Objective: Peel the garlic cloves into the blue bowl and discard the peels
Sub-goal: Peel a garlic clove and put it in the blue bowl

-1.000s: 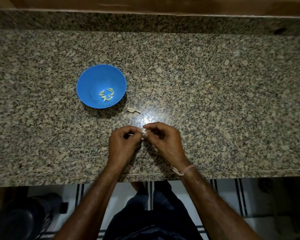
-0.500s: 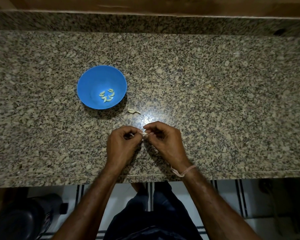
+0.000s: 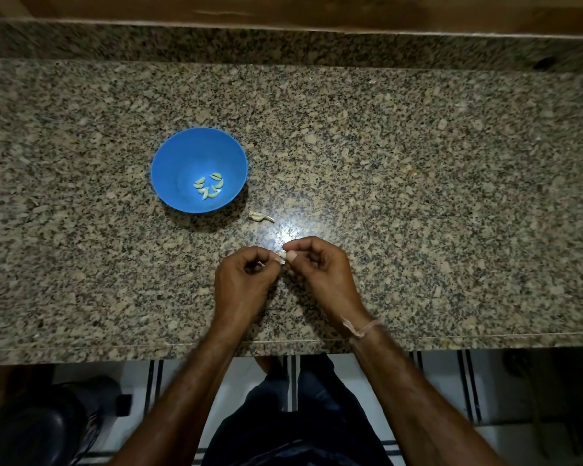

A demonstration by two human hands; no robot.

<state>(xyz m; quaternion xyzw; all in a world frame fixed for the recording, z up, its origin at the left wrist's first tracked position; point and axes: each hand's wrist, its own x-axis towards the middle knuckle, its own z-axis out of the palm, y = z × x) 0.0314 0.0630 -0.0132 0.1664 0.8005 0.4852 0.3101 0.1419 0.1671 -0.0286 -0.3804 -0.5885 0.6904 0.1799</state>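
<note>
Both the left hand (image 3: 245, 280) and right hand (image 3: 322, 274) pinch a garlic clove (image 3: 282, 254) between them, over the table (image 3: 435, 196): peeling looks underway. Next comes stripping the skin, then a reach to the blue bowl (image 3: 182, 159).

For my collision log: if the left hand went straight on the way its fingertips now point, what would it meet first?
The garlic clove that the left hand pinches, then right behind it the fingertips of the right hand, which pinch the same clove from the other side.

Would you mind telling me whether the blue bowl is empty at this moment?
No, several peeled garlic cloves lie together at the bottom of the blue bowl.
</note>
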